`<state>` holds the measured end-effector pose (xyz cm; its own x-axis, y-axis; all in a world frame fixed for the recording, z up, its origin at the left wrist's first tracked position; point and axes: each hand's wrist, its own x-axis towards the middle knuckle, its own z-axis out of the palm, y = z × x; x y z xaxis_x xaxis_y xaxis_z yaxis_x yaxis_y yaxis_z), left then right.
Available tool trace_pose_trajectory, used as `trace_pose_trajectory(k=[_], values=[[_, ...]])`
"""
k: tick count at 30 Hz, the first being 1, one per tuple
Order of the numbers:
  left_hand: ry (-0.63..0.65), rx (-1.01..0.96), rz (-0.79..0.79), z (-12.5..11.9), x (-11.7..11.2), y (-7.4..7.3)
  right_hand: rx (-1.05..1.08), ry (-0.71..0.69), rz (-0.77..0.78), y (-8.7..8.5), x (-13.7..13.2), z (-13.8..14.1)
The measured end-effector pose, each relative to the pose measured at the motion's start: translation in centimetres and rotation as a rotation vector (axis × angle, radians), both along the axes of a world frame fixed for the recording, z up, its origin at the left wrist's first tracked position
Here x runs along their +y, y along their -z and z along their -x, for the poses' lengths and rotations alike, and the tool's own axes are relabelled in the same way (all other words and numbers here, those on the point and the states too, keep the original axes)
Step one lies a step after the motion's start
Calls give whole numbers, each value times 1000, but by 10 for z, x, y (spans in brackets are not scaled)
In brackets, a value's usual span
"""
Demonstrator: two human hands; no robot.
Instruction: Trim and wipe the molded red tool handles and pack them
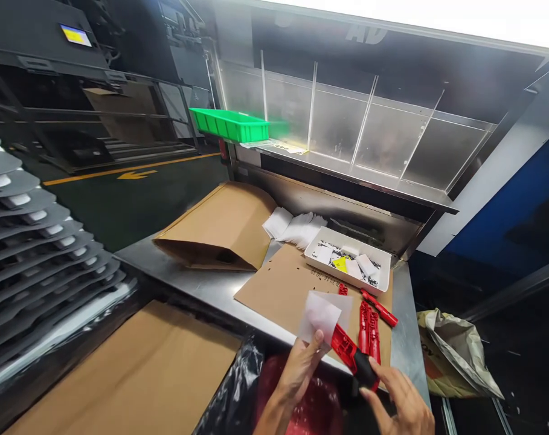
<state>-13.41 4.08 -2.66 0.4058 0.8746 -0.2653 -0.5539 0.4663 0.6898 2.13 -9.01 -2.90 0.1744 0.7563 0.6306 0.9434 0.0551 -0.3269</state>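
My left hand point(304, 361) pinches a thin, translucent white pouch or sheet point(323, 315) above the front edge of the bench. A red plastic part with a black end point(344, 349) slants down and right from it; its upper end meets the white piece, and I cannot tell how far it is inside. Fingers of my right hand point(403, 396) close on the black end. Just beyond, several similar red parts point(368, 329) lie on a cardboard sheet point(274, 287), one long red piece point(379, 308) beside them at an angle.
A white tray point(310, 257) of small dark parts and paper slips stands at the back right. Behind are a stack of white sheets point(296, 226) and an open cardboard box point(224, 223). A green bin point(231, 125) sits on the shelf; a sack point(455, 356) is at right.
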Motion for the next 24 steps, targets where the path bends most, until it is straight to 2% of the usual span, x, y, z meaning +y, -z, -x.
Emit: trace_pose_trajectory(k=[6,10,13,18,20,24], values=[[186,53,-9,8,-9,23,1,-87,59,-9,4,0],[283,3,83,11,-23,27,109,-123,210,-18,1,0],[202,-91,207,9,-34,23,149,-100,295,-20,0,6],[8,-229,438,1,-46,19,-2,-12,208,-19,3,24],[17,-265,542,-1,-50,21,26,-7,232,-21,6,25],[113,-362,692,5,-59,25,96,-27,389,-26,18,17]])
